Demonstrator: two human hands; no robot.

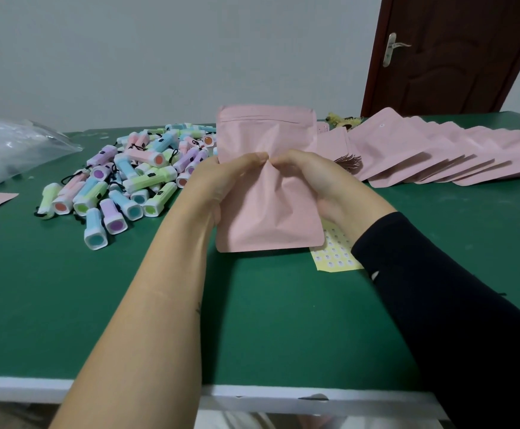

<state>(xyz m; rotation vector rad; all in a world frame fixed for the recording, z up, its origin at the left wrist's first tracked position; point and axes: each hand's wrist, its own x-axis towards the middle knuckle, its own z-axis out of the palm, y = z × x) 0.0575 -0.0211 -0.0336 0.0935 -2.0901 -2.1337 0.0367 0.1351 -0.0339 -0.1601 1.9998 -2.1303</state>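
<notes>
A pink zip pouch [268,212] is held upright above the green table [268,320], its zip end at the top. My left hand [218,181] grips its left side and my right hand [317,178] grips its right side. Both thumbs pinch the pouch's front at its middle, where the material creases. A pile of small pastel flashlights [128,178] lies on the table to the left of my hands.
A fanned row of flat pink pouches [438,153] lies at the right. A yellow sticker sheet [333,255] sits under the held pouch. A clear plastic bag [11,144] is at the far left, and a brown door [447,54] stands behind.
</notes>
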